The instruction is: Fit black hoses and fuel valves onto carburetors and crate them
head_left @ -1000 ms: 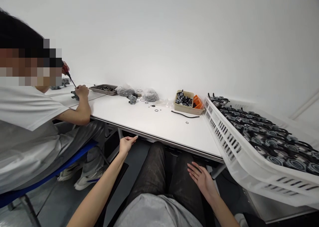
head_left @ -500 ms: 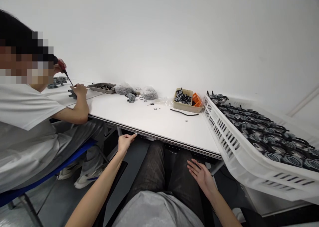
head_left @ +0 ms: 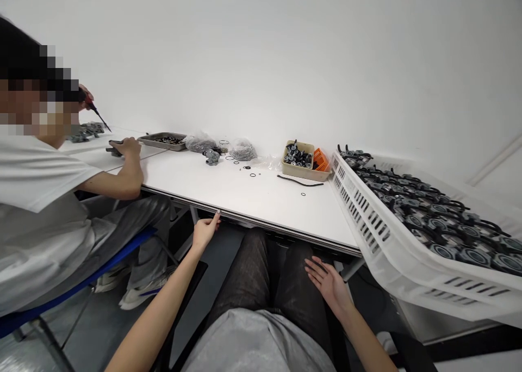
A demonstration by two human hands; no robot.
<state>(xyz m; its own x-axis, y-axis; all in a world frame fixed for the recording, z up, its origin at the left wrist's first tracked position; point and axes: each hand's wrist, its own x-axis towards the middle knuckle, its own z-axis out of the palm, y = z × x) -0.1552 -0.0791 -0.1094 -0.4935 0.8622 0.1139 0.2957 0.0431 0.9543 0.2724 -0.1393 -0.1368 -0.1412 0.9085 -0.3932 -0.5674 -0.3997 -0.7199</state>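
Note:
My left hand (head_left: 205,231) is at the front edge of the white table (head_left: 244,200), its thumb raised towards the edge and apart from the loosely bent fingers. I see nothing in it; whether the thumb touches the edge I cannot tell. My right hand (head_left: 327,284) rests palm up by my right thigh (head_left: 296,285), fingers stretched out and holding nothing. On the table beyond lie a grey metal part (head_left: 211,157), several thin black rings, a small black ring (head_left: 303,194) among them, and a bent black tube (head_left: 299,181).
A white slotted crate (head_left: 381,241) of grey parts with black tubes stands on the right. Behind are a beige bin (head_left: 304,172), an orange basket (head_left: 321,160), plastic bags (head_left: 243,149) and a metal tray (head_left: 163,142). A co-worker on the left holds a screwdriver (head_left: 98,112).
The co-worker's screwdriver has moved up and left, away from the part in their other hand. My left thumb points more upward now. The view has shifted slightly; my right hand stays put.

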